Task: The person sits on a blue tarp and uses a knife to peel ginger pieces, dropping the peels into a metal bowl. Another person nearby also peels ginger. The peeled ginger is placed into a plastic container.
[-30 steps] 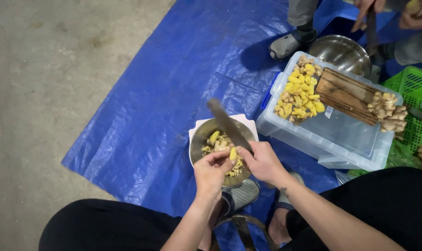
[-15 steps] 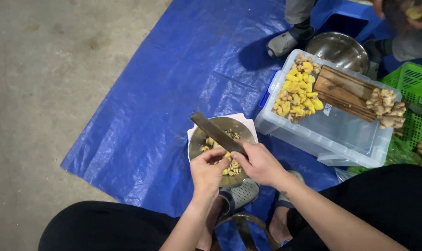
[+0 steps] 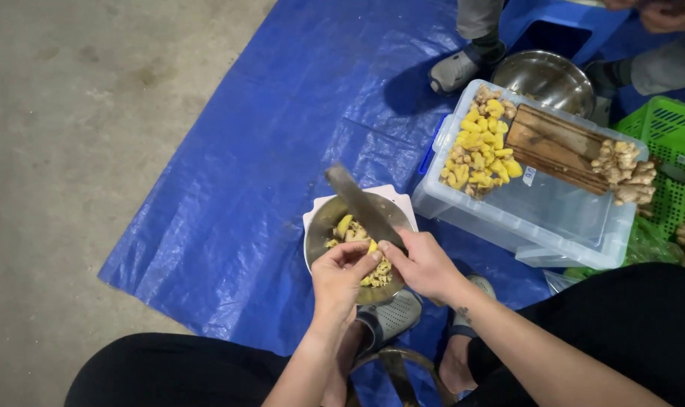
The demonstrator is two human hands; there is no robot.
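Right grip [image 3: 424, 264] on knife [image 3: 361, 203]

A round steel bowl [image 3: 323, 226] sits on a small white square tray [image 3: 399, 200], which lies on a blue plastic tarpaulin [image 3: 282, 113] over the grey concrete floor [image 3: 71, 151]. Pale peeled ginger pieces [image 3: 347, 230] lie in the bowl. The left hand [image 3: 341, 277] and right hand [image 3: 425, 264] meet above it, the right holding a long broad-bladed knife [image 3: 357, 202] slanting up to the left. To the right stands a clear lidded plastic box [image 3: 553, 218]; on its lid, yellow peeled ginger [image 3: 479, 151] lies left of a brown wooden board [image 3: 557, 147], unpeeled ginger roots [image 3: 625, 169] right of it. Behind the box sits a second steel bowl [image 3: 542, 75].
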